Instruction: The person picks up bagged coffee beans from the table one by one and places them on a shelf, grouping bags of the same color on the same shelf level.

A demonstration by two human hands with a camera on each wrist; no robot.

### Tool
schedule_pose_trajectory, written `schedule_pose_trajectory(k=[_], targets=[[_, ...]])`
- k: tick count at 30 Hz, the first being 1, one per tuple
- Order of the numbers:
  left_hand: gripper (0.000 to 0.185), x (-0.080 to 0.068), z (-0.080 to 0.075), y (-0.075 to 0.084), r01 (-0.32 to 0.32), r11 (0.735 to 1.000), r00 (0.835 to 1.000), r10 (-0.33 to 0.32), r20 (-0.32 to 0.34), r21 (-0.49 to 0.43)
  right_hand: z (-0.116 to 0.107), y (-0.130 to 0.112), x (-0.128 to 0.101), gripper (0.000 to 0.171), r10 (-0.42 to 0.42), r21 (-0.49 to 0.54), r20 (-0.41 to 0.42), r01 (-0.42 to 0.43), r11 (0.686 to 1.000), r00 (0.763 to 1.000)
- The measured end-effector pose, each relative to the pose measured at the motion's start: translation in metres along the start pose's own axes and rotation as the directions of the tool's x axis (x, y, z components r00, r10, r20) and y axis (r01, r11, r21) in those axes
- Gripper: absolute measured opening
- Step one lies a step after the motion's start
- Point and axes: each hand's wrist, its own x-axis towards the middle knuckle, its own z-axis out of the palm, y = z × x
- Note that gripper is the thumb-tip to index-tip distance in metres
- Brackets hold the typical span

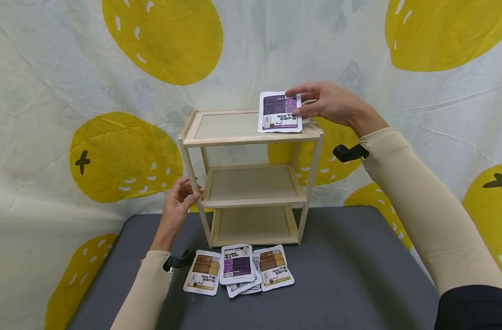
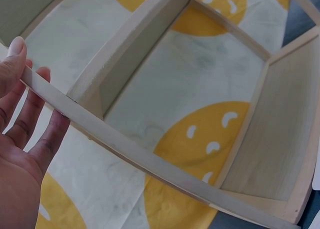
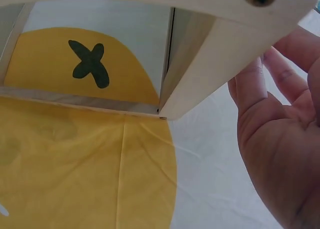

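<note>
A wooden three-tier shelf (image 1: 255,201) stands on the grey table. Its left front post (image 2: 120,139) runs between the thumb and fingers of my left hand (image 1: 178,204), which grips it near the middle tier. Over the right part of the top tier, my right hand (image 1: 327,105) pinches a purple-and-white packet (image 1: 277,112) by its right edge. In the right wrist view the right hand (image 3: 280,124) shows beside the shelf's corner, and the packet is hidden there.
Several flat packets lie in front of the shelf: a brown one (image 1: 203,272) at left, a purple one (image 1: 237,266) overlapping others in the middle, another brown one (image 1: 273,268) at right. A cloth with yellow fruit prints (image 1: 127,156) hangs behind the grey table (image 1: 350,275).
</note>
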Motion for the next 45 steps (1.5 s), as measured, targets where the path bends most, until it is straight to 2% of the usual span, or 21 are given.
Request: schedule_pose_trajectory(k=[7,13,17,24,30,36,42,45], targets=[[0.042,0.001,0.0,0.0,0.007,1.0,1.0,-0.007,-0.006,0.008,-0.001,0.0,-0.001,0.065,0.033,-0.118,-0.012,-0.034,0.992,0.999],[0.042,0.001,0.001,-0.001,0.006,1.0,1.0,-0.006,-0.004,0.0,-0.002,0.002,-0.001,0.069,0.037,-0.165,-0.032,-0.041,0.985,0.999],[0.042,0.001,0.001,-0.001,0.002,1.0,1.0,-0.002,-0.005,0.001,-0.004,0.002,-0.003,0.065,0.031,-0.173,-0.036,-0.037,0.984,0.999],[0.042,0.001,0.001,0.0,0.005,1.0,1.0,-0.005,-0.004,0.016,-0.008,0.005,-0.011,0.062,-0.053,-0.213,-0.093,0.032,0.977,0.994],[0.042,0.002,0.002,-0.002,-0.008,1.0,1.0,0.008,-0.004,0.01,-0.007,0.008,-0.024,0.058,-0.113,-0.191,-0.148,0.083,0.978,0.983],[0.043,0.002,0.004,0.0,-0.012,1.0,1.0,0.012,0.0,0.01,0.0,0.012,-0.045,0.05,-0.197,-0.138,-0.189,0.173,0.975,0.962],[0.042,0.003,0.005,0.0,0.023,1.0,1.0,-0.023,-0.016,0.008,0.013,0.014,-0.061,0.041,-0.296,-0.118,-0.217,0.276,0.954,0.93],[0.043,0.003,0.005,0.001,0.028,1.0,0.999,-0.028,-0.018,0.004,0.023,0.015,-0.069,0.039,-0.32,-0.102,-0.213,0.305,0.947,0.923]])
